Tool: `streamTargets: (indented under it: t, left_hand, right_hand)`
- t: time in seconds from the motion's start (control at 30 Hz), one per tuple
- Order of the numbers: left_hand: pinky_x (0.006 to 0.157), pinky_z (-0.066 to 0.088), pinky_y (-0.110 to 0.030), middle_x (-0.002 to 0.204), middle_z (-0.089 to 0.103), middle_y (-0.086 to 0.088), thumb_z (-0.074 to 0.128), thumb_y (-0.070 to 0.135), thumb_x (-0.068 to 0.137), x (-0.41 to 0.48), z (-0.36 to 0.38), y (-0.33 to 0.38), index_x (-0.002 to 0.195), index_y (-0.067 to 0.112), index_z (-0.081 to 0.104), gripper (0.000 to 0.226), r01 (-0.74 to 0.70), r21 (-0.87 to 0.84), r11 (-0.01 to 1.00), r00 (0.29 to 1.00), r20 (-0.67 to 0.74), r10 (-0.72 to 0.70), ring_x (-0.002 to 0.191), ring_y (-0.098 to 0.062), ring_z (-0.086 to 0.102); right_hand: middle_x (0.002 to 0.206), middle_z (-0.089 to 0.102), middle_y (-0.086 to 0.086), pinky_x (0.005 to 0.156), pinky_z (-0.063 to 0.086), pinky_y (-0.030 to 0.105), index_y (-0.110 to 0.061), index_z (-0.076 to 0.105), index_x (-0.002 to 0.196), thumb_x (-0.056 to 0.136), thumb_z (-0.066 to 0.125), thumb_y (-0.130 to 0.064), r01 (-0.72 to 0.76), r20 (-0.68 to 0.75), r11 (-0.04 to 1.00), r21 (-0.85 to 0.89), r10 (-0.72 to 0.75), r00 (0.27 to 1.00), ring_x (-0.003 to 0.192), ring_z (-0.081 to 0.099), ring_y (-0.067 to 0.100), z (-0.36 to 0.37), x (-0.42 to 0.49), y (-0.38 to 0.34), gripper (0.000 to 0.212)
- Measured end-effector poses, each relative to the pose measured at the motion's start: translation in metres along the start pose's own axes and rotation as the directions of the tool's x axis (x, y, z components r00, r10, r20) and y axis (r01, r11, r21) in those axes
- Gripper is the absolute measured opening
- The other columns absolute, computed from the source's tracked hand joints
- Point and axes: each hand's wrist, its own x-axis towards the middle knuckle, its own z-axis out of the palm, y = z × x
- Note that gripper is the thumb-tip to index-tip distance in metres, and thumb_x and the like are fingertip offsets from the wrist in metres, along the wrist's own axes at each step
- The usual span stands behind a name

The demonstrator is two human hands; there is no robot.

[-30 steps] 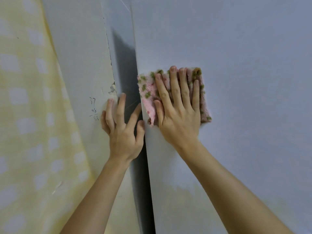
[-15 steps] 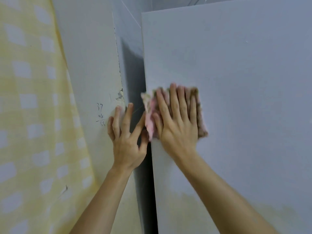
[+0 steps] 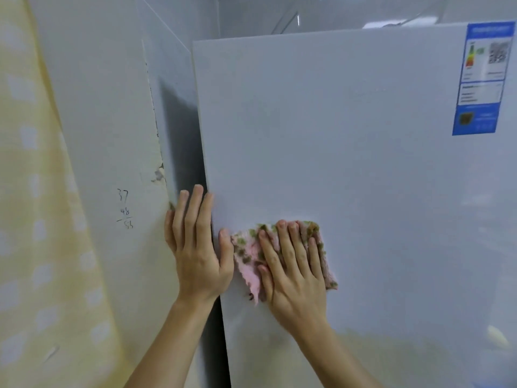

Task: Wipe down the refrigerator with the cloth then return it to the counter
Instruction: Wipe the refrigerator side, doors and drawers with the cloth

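Note:
The white refrigerator [image 3: 349,163] fills the right half of the view, its flat door face toward me. A pink cloth [image 3: 247,254] with green spots is pressed flat against the door near its left edge. My right hand [image 3: 293,275] lies spread on top of the cloth, palm down, fingers pointing up. My left hand [image 3: 195,247] rests at the door's left edge, fingers reaching into the dark gap beside it, thumb on the door face next to the cloth.
A white wall [image 3: 106,135] with chipped paint and pencilled numbers stands left of the refrigerator, a narrow dark gap [image 3: 181,141] between them. A yellow checked curtain [image 3: 30,219] hangs at the far left. A blue energy label [image 3: 482,79] sits at the door's upper right.
The view has tilted up, so the door's top edge and label now show. My right hand and the cloth sit lower on the door. My left hand has shifted from the wall to the door's edge.

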Motion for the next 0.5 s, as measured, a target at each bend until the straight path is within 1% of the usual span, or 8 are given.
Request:
streamTargets:
  t: [0.07,0.13,0.23,0.27,0.33,0.4,0.5]
  left_hand:
    - [0.125,0.025,-0.06,0.16,0.044,-0.019,0.052,0.018,0.099,-0.004,0.005,0.011,0.15,0.004,0.05,0.053,-0.043,-0.014,0.999,0.999,0.011,0.043,0.154,-0.037,0.032]
    - [0.122,0.03,-0.061,0.159,0.045,-0.019,0.057,0.011,0.096,-0.008,0.011,0.024,0.147,0.004,0.055,0.052,-0.068,-0.02,0.998,0.997,0.021,0.068,0.152,-0.038,0.035]
    - [0.121,0.032,-0.062,0.158,0.047,-0.019,0.061,0.001,0.09,-0.009,0.018,0.042,0.144,0.003,0.058,0.054,-0.048,-0.026,0.999,0.999,0.013,0.048,0.151,-0.038,0.037]
    - [0.121,0.032,-0.062,0.157,0.048,-0.019,0.061,0.0,0.089,-0.008,0.02,0.047,0.143,0.003,0.06,0.054,-0.052,-0.025,0.998,0.999,0.011,0.052,0.151,-0.038,0.038]
    - [0.12,0.033,-0.063,0.157,0.048,-0.02,0.061,-0.001,0.089,-0.004,0.022,0.059,0.141,0.005,0.062,0.052,-0.07,-0.029,0.997,0.997,0.016,0.071,0.151,-0.039,0.038]
    - [0.12,0.032,-0.063,0.158,0.047,-0.02,0.062,0.001,0.09,0.0,0.025,0.068,0.142,0.006,0.062,0.053,-0.088,-0.029,0.996,0.996,0.027,0.089,0.151,-0.039,0.037]
    - [0.122,0.03,-0.061,0.16,0.044,-0.02,0.064,0.006,0.09,0.002,0.029,0.08,0.145,0.008,0.06,0.055,-0.072,-0.024,0.997,0.996,0.055,0.073,0.153,-0.038,0.034]
  right_hand:
    - [0.175,0.015,0.007,0.132,0.012,0.048,-0.018,0.036,0.162,0.11,0.041,-0.032,0.018,0.009,1.0,0.0,-0.018,1.0,0.161,0.019,0.027,-0.006,-0.011,0.019,0.054]
    - [0.174,0.018,0.009,0.131,0.015,0.051,-0.016,0.035,0.162,0.11,0.042,-0.03,-0.007,-0.026,1.0,-0.002,0.007,1.0,0.16,0.02,0.028,-0.014,0.004,0.038,0.054]
    - [0.168,0.029,0.02,0.128,0.021,0.057,-0.011,0.038,0.16,0.113,0.037,-0.028,-0.115,-0.165,0.993,-0.028,0.109,0.98,0.158,0.025,0.036,-0.03,0.073,0.073,0.05]
    - [0.167,0.031,0.022,0.128,0.022,0.056,-0.01,0.038,0.16,0.113,0.035,-0.029,-0.153,-0.213,0.988,-0.028,0.144,0.966,0.157,0.027,0.037,-0.036,0.102,0.085,0.051]
    - [0.167,0.032,0.02,0.128,0.022,0.054,-0.013,0.039,0.161,0.113,0.033,-0.032,-0.209,-0.264,0.977,-0.031,0.194,0.945,0.157,0.028,0.037,-0.047,0.149,0.104,0.052]
    - [0.168,0.03,0.017,0.13,0.019,0.051,-0.017,0.036,0.162,0.113,0.032,-0.034,-0.244,-0.278,0.969,-0.042,0.223,0.934,0.158,0.026,0.033,-0.052,0.166,0.11,0.052]
    - [0.171,0.023,0.014,0.13,0.018,0.051,-0.018,0.031,0.164,0.113,0.032,-0.032,-0.196,-0.227,0.98,-0.024,0.185,0.956,0.16,0.018,0.029,-0.05,0.13,0.103,0.053]
